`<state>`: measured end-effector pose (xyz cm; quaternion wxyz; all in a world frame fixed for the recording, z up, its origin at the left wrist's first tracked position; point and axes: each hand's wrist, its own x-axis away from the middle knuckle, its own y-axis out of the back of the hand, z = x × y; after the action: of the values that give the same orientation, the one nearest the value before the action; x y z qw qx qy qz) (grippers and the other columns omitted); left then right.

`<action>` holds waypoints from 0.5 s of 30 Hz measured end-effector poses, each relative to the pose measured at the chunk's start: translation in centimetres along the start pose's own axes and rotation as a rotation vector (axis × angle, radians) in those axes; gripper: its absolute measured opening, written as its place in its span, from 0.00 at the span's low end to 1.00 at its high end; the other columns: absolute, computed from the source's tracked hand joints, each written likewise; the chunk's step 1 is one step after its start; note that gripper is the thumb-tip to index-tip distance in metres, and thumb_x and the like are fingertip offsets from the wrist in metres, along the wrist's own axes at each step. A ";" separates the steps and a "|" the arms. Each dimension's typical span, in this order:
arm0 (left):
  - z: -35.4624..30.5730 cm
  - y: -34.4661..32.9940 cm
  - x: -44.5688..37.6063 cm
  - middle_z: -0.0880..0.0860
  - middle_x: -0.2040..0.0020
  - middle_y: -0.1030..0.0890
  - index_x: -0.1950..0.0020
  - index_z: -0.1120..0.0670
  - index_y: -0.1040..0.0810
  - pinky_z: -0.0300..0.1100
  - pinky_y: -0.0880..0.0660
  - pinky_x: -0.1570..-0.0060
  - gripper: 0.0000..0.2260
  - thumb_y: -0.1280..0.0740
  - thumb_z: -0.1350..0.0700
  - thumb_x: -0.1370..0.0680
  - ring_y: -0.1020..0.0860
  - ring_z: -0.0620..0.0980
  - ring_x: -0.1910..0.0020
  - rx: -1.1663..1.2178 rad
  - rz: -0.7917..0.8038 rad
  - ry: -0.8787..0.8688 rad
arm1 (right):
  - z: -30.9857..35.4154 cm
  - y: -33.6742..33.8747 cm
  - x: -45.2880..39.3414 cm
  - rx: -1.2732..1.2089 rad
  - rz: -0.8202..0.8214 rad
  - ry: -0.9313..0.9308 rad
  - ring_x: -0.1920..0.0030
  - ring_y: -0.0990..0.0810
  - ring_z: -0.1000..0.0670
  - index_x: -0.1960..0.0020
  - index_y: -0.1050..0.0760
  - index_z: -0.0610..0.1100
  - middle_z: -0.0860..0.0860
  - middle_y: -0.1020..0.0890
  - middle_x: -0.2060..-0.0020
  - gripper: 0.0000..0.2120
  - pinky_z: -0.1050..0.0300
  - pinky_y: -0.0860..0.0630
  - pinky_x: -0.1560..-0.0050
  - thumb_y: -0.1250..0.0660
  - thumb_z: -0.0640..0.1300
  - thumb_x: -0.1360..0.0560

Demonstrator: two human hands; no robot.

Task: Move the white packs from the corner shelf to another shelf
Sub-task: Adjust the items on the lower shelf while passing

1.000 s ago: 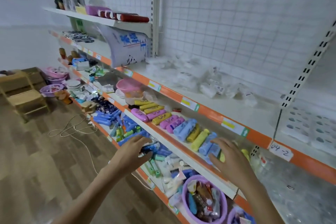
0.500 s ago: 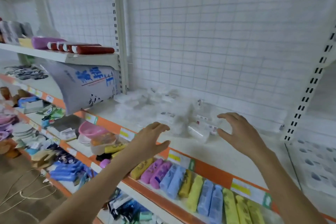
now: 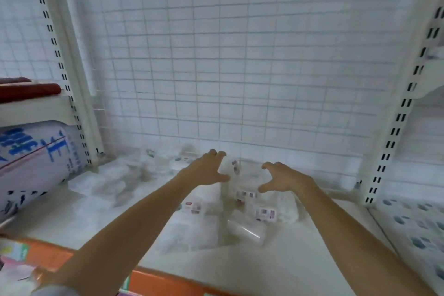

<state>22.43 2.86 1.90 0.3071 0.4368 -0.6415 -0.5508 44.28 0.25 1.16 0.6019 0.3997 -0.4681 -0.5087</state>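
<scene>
Two hands reach in over one white shelf, the largest thing here, backed by a wire grid panel and flanked by slotted uprights. On the shelf's left end lies a big white sack with blue lettering. A loose heap of white packs sits toward the back of the shelf, right of its middle, with more scattered packs trailing to the back left corner; they are clear-wrapped, blurred, and hard to count. One pack near the front of the heap shows a small printed label.

The left hand and the right hand hover apart on either side of the heap's top, fingers spread and bent like claws, holding nothing; whether any fingertip touches the wrapping I cannot tell.

The step in hand looks like a two-handed scoop. To do it well, I judge the hands should come down outside the pile's edges and press inward together, since slick film packs will likely squirt out of a loose hold. Gathering a modest bundle seems wiser than sweeping everything, and lifting clear of the shelf's orange front edge should avoid spills.
</scene>
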 end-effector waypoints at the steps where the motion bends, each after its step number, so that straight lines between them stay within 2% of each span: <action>1: 0.3 -0.3 -1.3 0.58 0.33 0.35 0.28 0.56 0.42 0.50 0.32 0.40 0.32 0.35 0.43 0.26 0.31 0.57 0.37 0.002 0.029 0.027 | 0.0 -0.2 -0.4 0.003 0.009 -0.030 0.35 0.32 0.44 0.27 0.44 0.48 0.46 0.36 0.32 0.41 0.46 0.30 0.38 0.30 0.60 0.32; 5: 1.0 -2.2 -5.3 0.60 0.32 0.34 0.30 0.58 0.37 0.51 0.37 0.36 0.37 0.42 0.32 0.28 0.34 0.58 0.33 -0.087 0.050 0.174 | 0.6 -1.1 -1.3 0.010 0.006 -0.152 0.32 0.34 0.42 0.26 0.46 0.48 0.45 0.39 0.29 0.42 0.45 0.32 0.36 0.34 0.65 0.32; 8: 1.1 -3.5 -7.0 0.60 0.33 0.32 0.33 0.59 0.33 0.51 0.39 0.35 0.37 0.48 0.30 0.27 0.35 0.58 0.33 -0.120 -0.006 0.192 | 1.0 -2.0 -1.4 0.061 0.034 -0.246 0.30 0.37 0.41 0.25 0.47 0.48 0.44 0.42 0.28 0.42 0.46 0.35 0.35 0.41 0.70 0.30; 12: 1.7 -4.0 -8.3 0.58 0.36 0.30 0.34 0.60 0.32 0.50 0.37 0.38 0.36 0.48 0.31 0.26 0.32 0.57 0.36 -0.120 -0.112 0.161 | 1.4 -3.0 -1.5 0.040 -0.012 -0.302 0.35 0.31 0.42 0.28 0.44 0.45 0.43 0.33 0.32 0.40 0.48 0.33 0.39 0.43 0.71 0.30; 15: 2.1 -4.5 -8.7 0.58 0.37 0.29 0.34 0.61 0.33 0.48 0.36 0.40 0.34 0.45 0.34 0.26 0.32 0.57 0.37 -0.083 -0.109 0.124 | 1.7 -3.1 -1.4 0.022 -0.022 -0.334 0.39 0.27 0.43 0.31 0.42 0.44 0.44 0.28 0.36 0.38 0.50 0.31 0.42 0.42 0.70 0.29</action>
<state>25.35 11.51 -2.13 0.3335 0.4914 -0.5730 -0.5647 41.80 1.14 -1.64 0.5054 0.3213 -0.5628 -0.5697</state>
